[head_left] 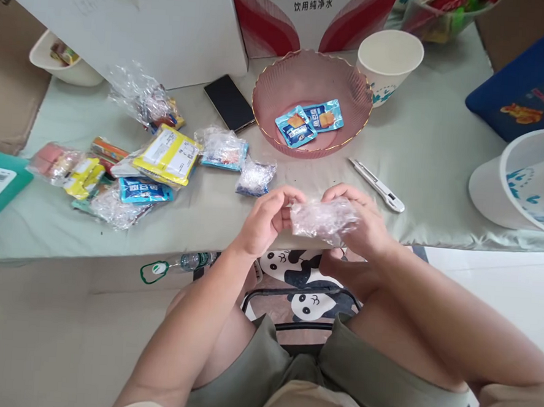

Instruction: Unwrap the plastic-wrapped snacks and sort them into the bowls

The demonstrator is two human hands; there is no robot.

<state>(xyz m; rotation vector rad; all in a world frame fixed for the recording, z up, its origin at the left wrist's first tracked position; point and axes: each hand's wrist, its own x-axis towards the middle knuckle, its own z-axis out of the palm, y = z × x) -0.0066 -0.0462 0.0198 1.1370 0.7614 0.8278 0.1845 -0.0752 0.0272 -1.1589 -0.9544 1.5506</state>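
Pale cloth-covered table [434,158], hands [371,227] on clear plastic [321,220]

You have, by count: one left hand [265,218]; one right hand [365,224]; one bunch of crumpled clear plastic [321,219]; one pink bowl [326,78]; two blue sachets [296,128] inside it; one black phone [229,101]; one box cutter [378,185]; one paper cup [386,81] beside the bowl; two panda figures [291,266] lower down; several snack packets [167,154] at your left, overlapping beyond exact count.
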